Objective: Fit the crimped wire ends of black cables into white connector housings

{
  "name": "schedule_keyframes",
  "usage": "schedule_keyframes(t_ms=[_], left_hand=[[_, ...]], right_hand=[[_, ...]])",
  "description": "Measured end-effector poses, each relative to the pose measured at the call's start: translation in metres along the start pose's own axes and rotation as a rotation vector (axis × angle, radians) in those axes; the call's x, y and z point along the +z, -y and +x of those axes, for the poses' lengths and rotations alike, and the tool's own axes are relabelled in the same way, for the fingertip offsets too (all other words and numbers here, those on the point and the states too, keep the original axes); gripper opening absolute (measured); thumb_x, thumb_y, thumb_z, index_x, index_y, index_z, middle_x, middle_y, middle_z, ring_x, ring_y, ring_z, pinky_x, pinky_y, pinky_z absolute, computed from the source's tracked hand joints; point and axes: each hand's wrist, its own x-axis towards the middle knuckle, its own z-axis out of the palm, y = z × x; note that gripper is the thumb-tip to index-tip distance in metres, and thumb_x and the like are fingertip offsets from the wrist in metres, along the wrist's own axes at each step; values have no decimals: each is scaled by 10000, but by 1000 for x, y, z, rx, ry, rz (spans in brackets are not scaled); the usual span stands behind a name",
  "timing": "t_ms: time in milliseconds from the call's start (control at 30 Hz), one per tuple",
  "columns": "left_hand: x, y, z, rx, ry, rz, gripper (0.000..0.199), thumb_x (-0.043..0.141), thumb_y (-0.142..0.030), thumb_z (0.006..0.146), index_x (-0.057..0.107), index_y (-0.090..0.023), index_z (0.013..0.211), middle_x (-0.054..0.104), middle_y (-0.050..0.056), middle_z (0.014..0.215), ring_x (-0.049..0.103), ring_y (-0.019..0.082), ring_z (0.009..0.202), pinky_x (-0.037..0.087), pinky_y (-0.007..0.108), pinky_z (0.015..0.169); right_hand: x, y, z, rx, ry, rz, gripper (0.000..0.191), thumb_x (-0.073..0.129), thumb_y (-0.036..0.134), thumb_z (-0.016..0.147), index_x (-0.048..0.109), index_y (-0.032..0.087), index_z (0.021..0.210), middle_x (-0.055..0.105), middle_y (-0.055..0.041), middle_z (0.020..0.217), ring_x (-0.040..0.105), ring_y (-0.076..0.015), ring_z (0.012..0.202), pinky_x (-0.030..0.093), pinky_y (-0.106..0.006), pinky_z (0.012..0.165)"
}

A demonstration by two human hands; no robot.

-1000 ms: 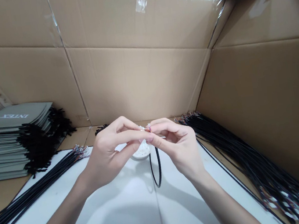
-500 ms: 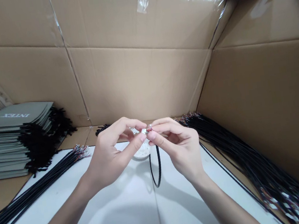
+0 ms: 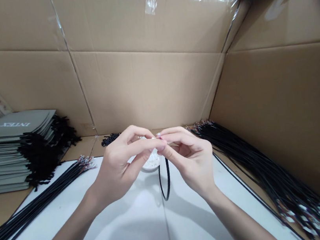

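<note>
My left hand [image 3: 124, 162] and my right hand [image 3: 190, 155] meet fingertip to fingertip above the white table. My left fingers pinch a small white connector, now almost wholly covered by them. Between my right thumb and forefinger are the thin coloured wires [image 3: 159, 136] at the end of a black cable [image 3: 169, 184], which hangs in a loop below. How far the wires sit in the connector is hidden. Behind my left fingers stands a small round white dish [image 3: 152, 163] with white bits in it.
Black cables with bare wire ends lie in a bundle [image 3: 53, 190] at left. A larger cable bundle [image 3: 253, 170] runs along the right, white connectors at its near end. Grey INTEX sleeves [image 3: 1, 158] are stacked at far left. Cardboard walls [image 3: 149, 85] surround the table [image 3: 128, 235].
My left forefinger has come down and forward over the connector, reaching my right thumb tip. The white connector showed between the hands before and is mostly covered now.
</note>
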Motion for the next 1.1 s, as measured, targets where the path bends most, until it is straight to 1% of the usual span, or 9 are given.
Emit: schedule_keyframes(t_ms=[133,233,333,433,600,767,900,1033,1100], left_hand=[[-5,-1,-1,-12,58,19,377,527,1,938,714,-272,1119,612,32,1052,629,135,904,497,243,723],[-8,0,-1,29,71,37,405,528,20,929,710,-267,1149,613,34,1057,626,123,887,487,226,686],[-5,2,0,91,10,47,357,560,23,916,718,-219,1126,641,31,1021,623,99,832,492,203,673],[0,2,1,116,-87,33,276,614,12,893,729,-185,1049,678,23,969,645,93,832,524,191,730],[6,0,1,32,-155,-43,248,656,-32,881,702,-182,1074,714,15,965,670,96,807,574,182,697],[6,0,2,76,-122,25,237,617,-4,892,718,-173,1024,686,26,960,659,107,840,556,206,726],[0,2,0,166,-38,153,316,565,25,896,701,-170,1106,651,46,1012,629,108,832,516,210,680],[-4,2,-3,169,54,192,374,509,29,912,672,-198,1161,623,52,1041,604,101,798,486,203,611],[-3,1,-3,145,34,158,353,536,7,914,653,-209,1167,636,42,1027,615,101,811,518,198,647]], right_hand=[[-1,-2,-3,-60,15,-33,189,726,108,852,788,275,912,688,-41,972,670,-155,844,590,-260,639],[0,-2,-2,-75,23,-31,172,705,107,868,784,257,894,684,-40,953,669,-146,813,590,-255,632],[1,-1,0,-56,20,-2,160,695,101,873,781,234,845,682,-32,891,656,-125,756,577,-231,604],[2,1,0,-24,11,55,164,703,88,861,788,226,839,684,-25,886,639,-101,705,569,-214,590],[2,1,0,-11,7,100,168,707,81,852,792,226,846,687,-28,892,648,-106,724,576,-209,595],[2,0,0,-39,-7,53,145,721,94,843,790,221,833,690,-33,876,650,-114,730,572,-208,581],[1,-1,-1,-47,-3,27,135,724,105,840,787,224,849,691,-41,894,653,-128,747,571,-228,592],[2,0,-1,-40,1,17,135,703,111,850,779,221,829,690,-36,870,638,-119,682,559,-234,562],[2,1,-2,-19,4,36,138,700,114,853,777,218,808,684,-31,857,637,-115,679,554,-222,547]])
